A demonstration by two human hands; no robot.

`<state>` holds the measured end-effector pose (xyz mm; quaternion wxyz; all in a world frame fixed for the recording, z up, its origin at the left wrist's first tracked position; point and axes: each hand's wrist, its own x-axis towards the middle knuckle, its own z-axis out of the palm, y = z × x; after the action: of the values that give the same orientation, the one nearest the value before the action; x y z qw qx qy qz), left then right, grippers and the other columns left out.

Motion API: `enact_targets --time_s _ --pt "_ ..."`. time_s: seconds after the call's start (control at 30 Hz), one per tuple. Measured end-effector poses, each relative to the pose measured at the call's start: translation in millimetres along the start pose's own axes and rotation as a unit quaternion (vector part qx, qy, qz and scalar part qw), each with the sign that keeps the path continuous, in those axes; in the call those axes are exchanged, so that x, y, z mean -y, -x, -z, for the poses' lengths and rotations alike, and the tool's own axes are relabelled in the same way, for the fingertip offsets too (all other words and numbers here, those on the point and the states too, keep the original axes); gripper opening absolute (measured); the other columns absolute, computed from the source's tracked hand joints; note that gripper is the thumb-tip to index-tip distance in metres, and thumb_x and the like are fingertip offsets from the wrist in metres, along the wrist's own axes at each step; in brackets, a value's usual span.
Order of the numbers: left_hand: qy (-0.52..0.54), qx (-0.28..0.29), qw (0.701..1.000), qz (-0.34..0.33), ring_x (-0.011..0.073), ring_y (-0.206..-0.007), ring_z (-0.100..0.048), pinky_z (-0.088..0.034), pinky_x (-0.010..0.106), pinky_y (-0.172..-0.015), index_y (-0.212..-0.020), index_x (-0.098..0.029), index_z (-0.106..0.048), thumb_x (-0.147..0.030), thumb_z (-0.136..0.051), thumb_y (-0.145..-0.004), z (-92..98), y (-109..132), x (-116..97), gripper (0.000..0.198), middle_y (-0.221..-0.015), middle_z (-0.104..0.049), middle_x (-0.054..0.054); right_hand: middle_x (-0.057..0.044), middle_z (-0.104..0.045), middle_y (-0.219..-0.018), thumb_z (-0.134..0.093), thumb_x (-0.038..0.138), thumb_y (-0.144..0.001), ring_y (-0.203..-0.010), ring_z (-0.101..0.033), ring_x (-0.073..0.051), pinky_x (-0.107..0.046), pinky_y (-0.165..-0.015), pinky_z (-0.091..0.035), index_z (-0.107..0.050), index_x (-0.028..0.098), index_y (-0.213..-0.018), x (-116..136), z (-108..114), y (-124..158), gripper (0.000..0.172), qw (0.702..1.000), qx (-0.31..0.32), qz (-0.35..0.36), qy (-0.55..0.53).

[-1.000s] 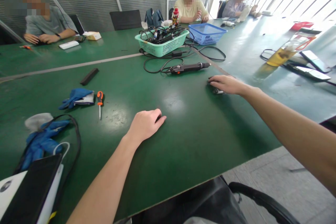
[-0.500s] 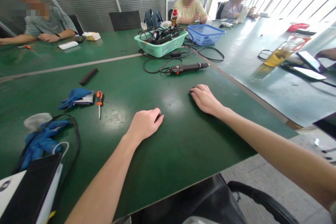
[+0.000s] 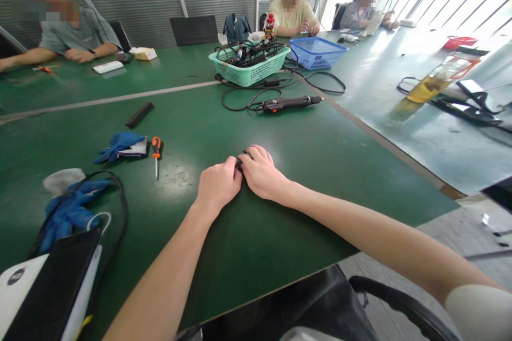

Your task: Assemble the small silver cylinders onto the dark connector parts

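Note:
My left hand rests on the green table with its fingers curled. Close against it, my right hand has its fingers bent over toward the left thumb. A small dark thing shows between the two hands, too hidden to make out. To the left lie an orange-and-black screwdriver and a folded blue glove. Beyond the hands is a black electric screwdriver with its cable.
A green basket of tools and a blue basket stand farther back. A black bar, another blue glove and a phone lie left. A bottle is at right. Several people sit around.
My right hand has moved left across the table and now meets my left hand. My left hand has barely moved. The view has shifted slightly.

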<state>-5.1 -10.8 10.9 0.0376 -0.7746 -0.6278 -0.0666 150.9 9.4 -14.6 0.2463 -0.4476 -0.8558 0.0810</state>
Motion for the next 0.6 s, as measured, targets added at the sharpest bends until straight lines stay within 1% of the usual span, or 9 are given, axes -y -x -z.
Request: enact_targets --time_s 0.1,0.17,0.27,0.37,0.47,0.6 --pt "0.001 0.004 1.000 -0.001 0.0256 -0.078 -0.071 -0.045 0.032 -0.065 -0.103 -0.020 -0.062 -0.029 -0.039 -0.097 0.6 0 -2 0.025 -0.087 -0.074 0.010 -0.018 -0.049 -0.139 -0.039 0.022 -0.099 -0.140 -0.033 -0.035 -0.064 -0.110 -0.036 -0.052 0.019 -0.130 -5 5 -1 0.034 1.000 -0.007 0.011 -0.022" --pt "0.002 0.003 1.000 0.000 0.0255 -0.077 -0.071 -0.045 0.032 -0.065 -0.105 -0.021 -0.062 -0.029 -0.039 -0.097 0.0 0 -2 0.025 -0.086 -0.074 0.009 -0.018 -0.049 -0.140 -0.037 0.020 -0.099 -0.141 -0.035 -0.032 -0.062 -0.114 -0.035 -0.049 0.018 -0.134 -12 12 -1 0.037 0.999 -0.023 0.030 -0.028" --pt "0.005 0.002 1.000 -0.006 0.0253 -0.078 -0.071 -0.046 0.032 -0.066 -0.109 -0.022 -0.061 -0.029 -0.040 -0.096 -1.4 -1 -2 0.026 -0.087 -0.075 0.008 -0.018 -0.054 -0.137 -0.037 0.018 -0.099 -0.137 -0.042 -0.030 -0.056 -0.117 -0.035 -0.053 0.014 -0.131 -24 27 0 0.036 0.998 -0.045 0.049 -0.018" --pt "0.006 0.003 1.000 -0.014 0.0250 -0.079 -0.071 -0.045 0.031 -0.066 -0.109 -0.023 -0.062 -0.030 -0.040 -0.096 -2.2 -3 -1 0.026 -0.088 -0.075 0.007 -0.017 -0.055 -0.136 -0.041 0.020 -0.098 -0.134 -0.046 -0.030 -0.052 -0.115 -0.040 -0.057 0.015 -0.125 -35 39 7 0.032 0.997 -0.054 0.045 -0.026" --pt "0.011 0.005 1.000 -0.019 0.0250 -0.079 -0.071 -0.046 0.031 -0.067 -0.109 -0.023 -0.062 -0.030 -0.041 -0.096 -2.5 -4 -2 0.026 -0.087 -0.075 0.007 -0.015 -0.054 -0.139 -0.047 0.022 -0.096 -0.134 -0.046 -0.030 -0.053 -0.112 -0.042 -0.059 0.019 -0.121 -42 42 16 0.028 0.996 -0.051 0.054 -0.046" --pt "0.016 0.001 1.000 -0.027 0.0253 -0.077 -0.071 -0.045 0.031 -0.064 -0.111 -0.023 -0.062 -0.030 -0.041 -0.095 -2.7 -7 -5 0.027 -0.085 -0.075 0.006 -0.015 -0.053 -0.140 -0.053 0.026 -0.094 -0.136 -0.044 -0.031 -0.055 -0.113 -0.041 -0.059 0.020 -0.120 -43 39 23 0.028 0.995 -0.061 0.054 -0.052"
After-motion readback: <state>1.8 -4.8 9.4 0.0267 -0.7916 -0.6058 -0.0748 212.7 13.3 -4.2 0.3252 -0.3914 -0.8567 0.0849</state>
